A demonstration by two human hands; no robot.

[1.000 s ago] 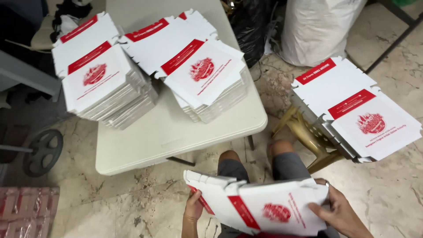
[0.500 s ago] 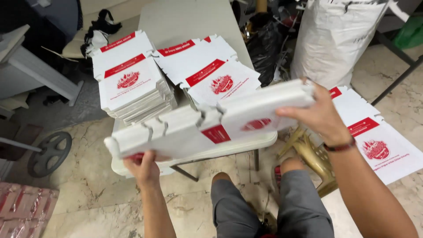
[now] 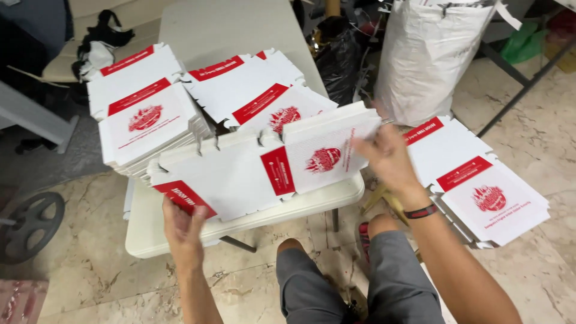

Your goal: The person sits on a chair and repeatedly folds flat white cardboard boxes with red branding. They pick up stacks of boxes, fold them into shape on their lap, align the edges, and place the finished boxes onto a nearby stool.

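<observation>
One flat box blank (image 3: 264,171) is held in the air above the near edge of the white worktop (image 3: 240,222), tilted and spread wide. It is white card with notched edges, two red bands and a red round emblem on its right panel. The left hand (image 3: 183,225) pinches its lower left corner, fingers curled on the red band; the right hand (image 3: 387,159) grips its right edge, fingers pressed to the card. Three stacks of like blanks are in view: two on the worktop, a left stack (image 3: 141,114) and a middle stack (image 3: 252,90), and a third stack (image 3: 480,180) to the right. One white sack (image 3: 429,57) stands behind.
</observation>
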